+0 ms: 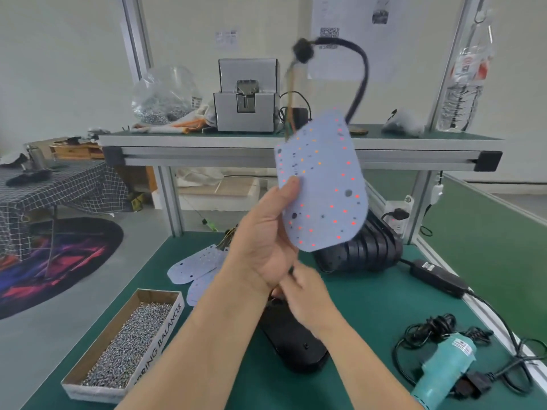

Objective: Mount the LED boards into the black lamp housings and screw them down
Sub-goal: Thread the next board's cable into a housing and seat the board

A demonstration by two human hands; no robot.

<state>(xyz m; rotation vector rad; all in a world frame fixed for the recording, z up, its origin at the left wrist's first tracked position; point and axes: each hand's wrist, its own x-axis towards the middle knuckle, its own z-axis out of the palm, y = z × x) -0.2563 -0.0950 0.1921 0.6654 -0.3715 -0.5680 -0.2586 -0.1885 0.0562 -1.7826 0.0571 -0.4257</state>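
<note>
A green counter runs away from me under an aluminium-framed shelf. I see my left hand raised above it, fingers pinching the near-left edge of a white LED board, thumb on its face, red dots lit, its black cable arching up behind. My right hand sits lower, just above the black lamp housing lying on the counter. It is blurred and partly hidden, so I cannot tell its fingers' state. A box of screws is near left.
</note>
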